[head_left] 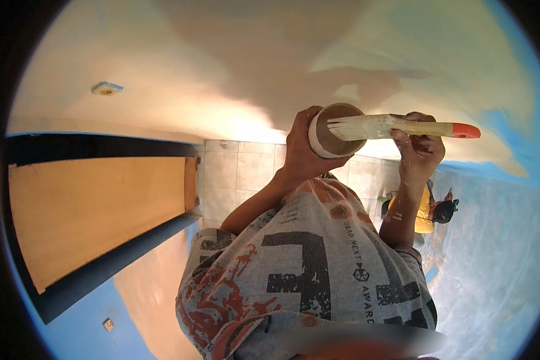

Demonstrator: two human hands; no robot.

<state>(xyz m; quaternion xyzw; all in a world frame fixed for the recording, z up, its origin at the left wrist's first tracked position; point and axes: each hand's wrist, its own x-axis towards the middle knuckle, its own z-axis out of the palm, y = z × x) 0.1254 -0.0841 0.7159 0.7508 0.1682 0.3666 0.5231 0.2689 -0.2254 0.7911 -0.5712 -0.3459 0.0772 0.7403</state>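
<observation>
My left hand (303,147) grips a small round paint container (331,131), held up at chest height with its open mouth facing the camera. My right hand (419,147) holds a flat paintbrush (396,126) by its pale wooden handle with an orange tip. The pale, paint-loaded bristles lie across the container's rim. Both forearms rise from my patterned grey and red shirt (300,270). Behind the hands spreads a wall (252,66) partly covered in cream paint, with blue showing at its edges.
A wooden door (96,210) in a dark frame stands open at the left. Far below lies a tiled floor (240,174), where another person in a yellow top (426,213) is seen from above. A small wall fitting (106,89) sits at upper left.
</observation>
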